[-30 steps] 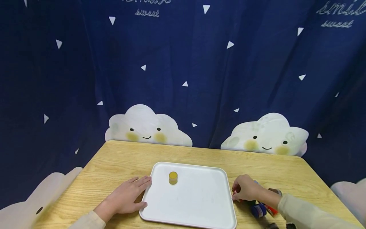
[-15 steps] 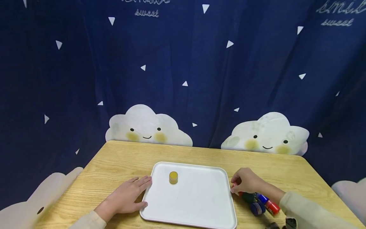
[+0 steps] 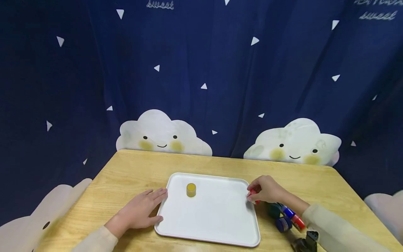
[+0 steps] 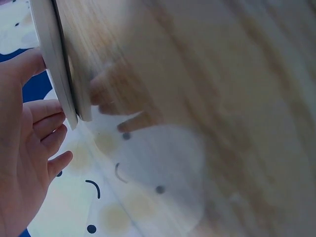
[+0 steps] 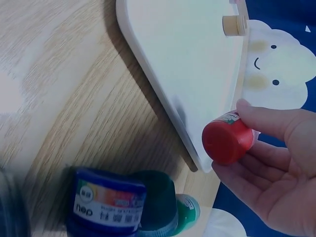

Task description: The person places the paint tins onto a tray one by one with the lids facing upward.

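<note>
A white tray (image 3: 211, 220) lies on the wooden table, with a small yellow pot (image 3: 191, 190) standing toward its back left. Fairly straight fingers of my left hand (image 3: 140, 209) touch the tray's left edge; the left wrist view shows them beside the rim (image 4: 53, 64). My right hand (image 3: 267, 189) pinches a small red paint bottle (image 5: 226, 139) between thumb and fingers, over the tray's right edge. The bottle is tilted, its red end facing the right wrist camera and part of its label hidden by the thumb.
Right of the tray sit a blue jar (image 5: 106, 203), a dark green jar (image 5: 159, 201) and a smaller green container (image 5: 187, 213). Near them lies a blue-and-red item (image 3: 293, 217), with black objects (image 3: 306, 242) by the front edge. A blue curtain (image 3: 189, 70) hangs behind.
My right hand has moved away from me and slightly left, bringing the red paint bottle from beside the tray to over its right edge. My left hand stays at the left edge.
</note>
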Demonstrator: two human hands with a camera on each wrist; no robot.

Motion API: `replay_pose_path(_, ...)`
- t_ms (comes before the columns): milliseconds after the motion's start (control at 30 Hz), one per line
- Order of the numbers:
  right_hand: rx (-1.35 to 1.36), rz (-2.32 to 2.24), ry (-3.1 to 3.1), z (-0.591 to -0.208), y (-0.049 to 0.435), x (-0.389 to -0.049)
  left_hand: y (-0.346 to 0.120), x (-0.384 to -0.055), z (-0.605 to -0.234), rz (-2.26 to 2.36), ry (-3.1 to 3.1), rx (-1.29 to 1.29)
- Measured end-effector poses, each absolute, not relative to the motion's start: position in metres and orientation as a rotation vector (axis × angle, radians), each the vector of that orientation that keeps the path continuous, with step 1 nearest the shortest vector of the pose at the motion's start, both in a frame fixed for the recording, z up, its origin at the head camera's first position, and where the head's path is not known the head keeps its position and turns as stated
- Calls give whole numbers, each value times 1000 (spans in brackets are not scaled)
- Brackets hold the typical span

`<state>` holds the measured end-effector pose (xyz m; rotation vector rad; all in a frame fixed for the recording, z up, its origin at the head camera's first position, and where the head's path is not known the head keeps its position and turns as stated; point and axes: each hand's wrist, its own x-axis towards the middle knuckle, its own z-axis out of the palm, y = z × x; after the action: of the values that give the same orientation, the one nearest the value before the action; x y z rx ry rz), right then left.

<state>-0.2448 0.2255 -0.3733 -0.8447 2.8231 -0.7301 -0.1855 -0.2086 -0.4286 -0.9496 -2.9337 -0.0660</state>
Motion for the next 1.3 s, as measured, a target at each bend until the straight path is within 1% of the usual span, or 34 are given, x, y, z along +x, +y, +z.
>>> replay_pose_path(233,-912,-763,2787,-373,220,-251,-208,-189,-424,-118,-3003,-909)
replay_pose_path(467,-907,-808,2736,-379,214,-258,-207,-188,-424,-119,-2998,-907)
replay_pose_path(700,-993,-867,2664,-382,202,-260,-207,-187,-422,-106,-2970,-923)
replay_pose_path(1133,-993,-956,2562,-392,179,-264,-206,-186,-426,-110,-3004,-913)
replay_pose_path(1300,-941,-1048,2505,-399,171,-268,-208,-185,-427,-97,-2977,-931)
